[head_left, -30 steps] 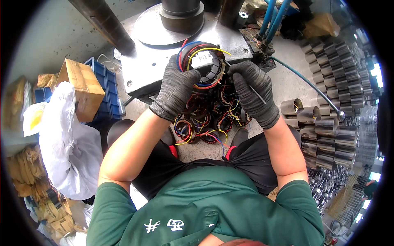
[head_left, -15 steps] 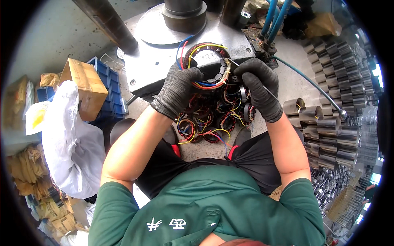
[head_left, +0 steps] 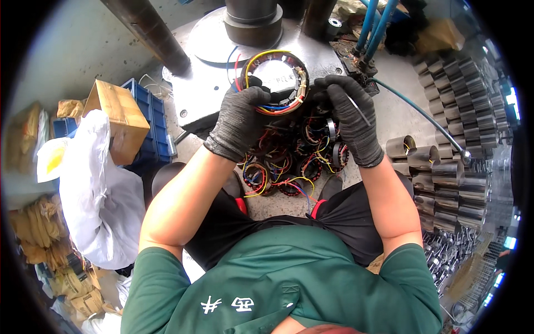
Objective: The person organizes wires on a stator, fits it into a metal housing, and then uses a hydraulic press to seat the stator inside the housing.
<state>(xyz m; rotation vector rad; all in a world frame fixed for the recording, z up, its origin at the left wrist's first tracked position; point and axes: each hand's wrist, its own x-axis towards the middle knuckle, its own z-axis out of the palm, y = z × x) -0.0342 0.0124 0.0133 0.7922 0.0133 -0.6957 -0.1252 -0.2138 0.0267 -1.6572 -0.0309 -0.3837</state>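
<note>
Wound stator ring [head_left: 276,82] is higher now than a second ago, lifted clear of the pile of wired stators [head_left: 292,158] toward 12 o'clock. My left hand [head_left: 240,119] clasps its rim; right hand [head_left: 349,111] pinches a thin tool [head_left: 357,109] beside it.

I have two gloved hands up, left [head_left: 240,119] and right [head_left: 351,114], and one wound ring [head_left: 276,82] between them. Below lies a heap of such rings [head_left: 295,153], too tangled to count. One cardboard box [head_left: 115,118], one blue crate [head_left: 149,119], two blue hoses [head_left: 374,25]. Metal sleeves [head_left: 450,167]: dozens, stacked.
</note>
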